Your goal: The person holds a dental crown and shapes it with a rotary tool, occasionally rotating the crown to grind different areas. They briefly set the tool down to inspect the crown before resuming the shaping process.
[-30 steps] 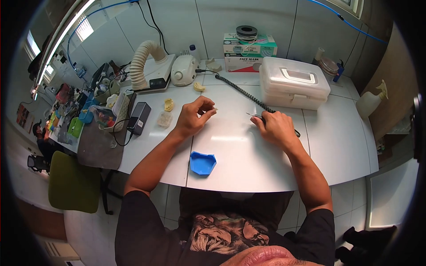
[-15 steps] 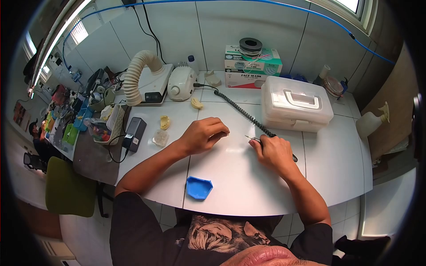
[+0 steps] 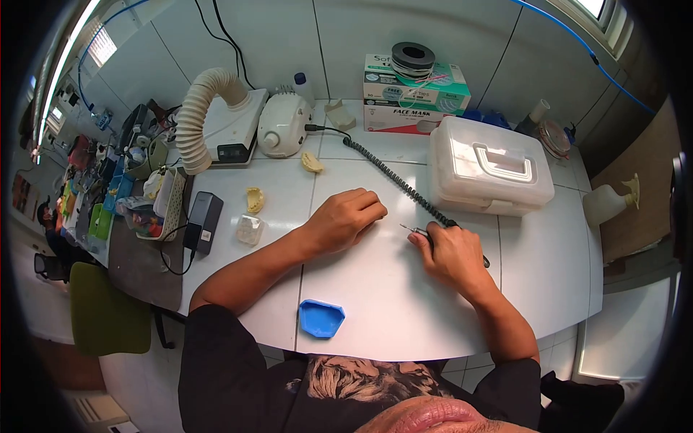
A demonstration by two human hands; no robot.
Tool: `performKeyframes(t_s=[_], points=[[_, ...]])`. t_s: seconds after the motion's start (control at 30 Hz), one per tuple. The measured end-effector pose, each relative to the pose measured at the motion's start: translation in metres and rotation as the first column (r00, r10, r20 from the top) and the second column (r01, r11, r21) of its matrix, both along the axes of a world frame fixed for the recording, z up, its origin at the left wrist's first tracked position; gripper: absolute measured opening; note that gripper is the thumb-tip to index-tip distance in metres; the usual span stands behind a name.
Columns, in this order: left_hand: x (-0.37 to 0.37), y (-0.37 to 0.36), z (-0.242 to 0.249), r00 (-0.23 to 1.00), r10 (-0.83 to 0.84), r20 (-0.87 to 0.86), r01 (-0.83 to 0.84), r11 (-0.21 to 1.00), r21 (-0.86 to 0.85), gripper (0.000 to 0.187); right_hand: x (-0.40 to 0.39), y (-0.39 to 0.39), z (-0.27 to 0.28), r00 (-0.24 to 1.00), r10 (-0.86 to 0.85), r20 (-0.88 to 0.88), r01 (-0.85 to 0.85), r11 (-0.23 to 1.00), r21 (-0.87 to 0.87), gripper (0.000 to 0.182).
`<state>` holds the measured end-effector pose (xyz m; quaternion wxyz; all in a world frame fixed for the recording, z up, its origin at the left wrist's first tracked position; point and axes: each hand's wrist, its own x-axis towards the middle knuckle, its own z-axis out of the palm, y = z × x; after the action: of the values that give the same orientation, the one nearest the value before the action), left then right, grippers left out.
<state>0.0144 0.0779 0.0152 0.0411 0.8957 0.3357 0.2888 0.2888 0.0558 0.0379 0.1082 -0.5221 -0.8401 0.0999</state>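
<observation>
My right hand point(image 3: 455, 254) is wrapped around a rotary handpiece point(image 3: 419, 231), whose thin bur points left toward my other hand. A dark coiled cord point(image 3: 395, 177) runs from the handpiece to the white micromotor control unit point(image 3: 283, 130). Just left of the bur tip, my left hand point(image 3: 348, 221) is closed with its fingers curled and pinched together. Whatever is between those fingertips is hidden. Two yellowish dental casts, one farther back point(image 3: 311, 162) and one nearer point(image 3: 255, 200), lie left of my hands, beside a small clear box point(image 3: 250, 230). Nearer my body sits a blue mould tray point(image 3: 321, 319).
A translucent toolbox point(image 3: 491, 166) stands at the right, before stacked mask boxes point(image 3: 415, 94) topped by a wire spool. At the left are a ribbed suction hose point(image 3: 193, 123), a black power box point(image 3: 204, 222) and a basket point(image 3: 173, 206). Another person point(image 3: 49, 220) sits far left.
The whole view has shifted slightly. My left hand has come closer to the bur tip, its fingers turned a little lower. My right hand keeps its hold on the handpiece.
</observation>
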Motion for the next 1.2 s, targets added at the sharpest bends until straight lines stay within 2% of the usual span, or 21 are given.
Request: performKeyframes(t_s=[0.2,0.3,0.33,0.37,0.4,0.43,0.53,0.63,0.73,0.77,0.9,1.03,1.2], points=[[-0.002,0.004,-0.004,0.995,0.033,-0.095,-0.036,0.999,-0.029,0.023,0.004,-0.002,0.001,1.0,0.013,-0.022,-0.013,1.0,-0.014,0.053],[-0.001,0.001,0.001,0.999,0.016,0.036,-0.017,0.999,0.04,0.017,0.004,-0.003,0.001,1.0,0.018,-0.015,-0.018,1.0,-0.006,0.053],[0.003,-0.002,0.0,0.953,0.031,0.301,0.047,0.967,-0.249,0.015,0.004,-0.003,0.002,1.0,0.018,-0.019,-0.018,1.0,-0.004,0.053],[0.007,-0.009,-0.002,0.841,0.122,0.527,0.182,0.853,-0.488,0.014,0.004,-0.003,0.002,1.0,0.019,-0.024,-0.019,1.0,-0.003,0.053],[0.009,-0.013,-0.004,0.679,0.276,0.68,0.366,0.675,-0.64,0.012,0.004,-0.004,0.002,0.999,0.02,-0.029,-0.02,1.0,-0.003,0.053],[0.004,-0.011,-0.005,0.655,0.308,0.69,0.463,0.558,-0.689,0.014,0.004,-0.004,0.001,0.999,0.02,-0.031,-0.02,1.0,0.002,0.053],[0.004,-0.007,-0.015,0.443,0.424,0.79,0.662,0.439,-0.607,0.015,0.004,-0.004,0.001,0.999,0.021,-0.029,-0.021,1.0,0.021,0.052],[0.001,-0.004,-0.019,0.346,0.467,0.814,0.762,0.366,-0.534,0.017,0.002,-0.001,0.0,1.0,0.013,-0.019,-0.012,1.0,0.029,0.051],[-0.001,-0.001,-0.023,0.322,0.437,0.84,0.765,0.404,-0.502,0.023,-0.006,0.008,-0.001,1.0,-0.005,0.002,0.005,0.999,0.032,0.051],[-0.002,0.001,-0.024,0.315,0.45,0.835,0.778,0.381,-0.499,0.027,-0.009,0.012,-0.001,1.0,-0.009,0.021,0.009,1.0,0.024,0.051],[-0.006,0.006,-0.033,0.307,0.424,0.852,0.782,0.398,-0.48,0.027,-0.022,0.021,-0.001,0.996,-0.067,0.066,0.066,0.998,0.02,0.052],[-0.007,0.006,-0.035,0.373,0.366,0.852,0.755,0.413,-0.508,0.026,-0.028,0.018,-0.005,0.993,-0.104,0.065,0.099,0.992,0.074,0.052],[-0.007,0.0,-0.027,0.423,0.404,0.811,0.712,0.405,-0.573,0.028,-0.021,0.015,-0.005,0.997,-0.073,0.032,0.071,0.995,0.073,0.051]])
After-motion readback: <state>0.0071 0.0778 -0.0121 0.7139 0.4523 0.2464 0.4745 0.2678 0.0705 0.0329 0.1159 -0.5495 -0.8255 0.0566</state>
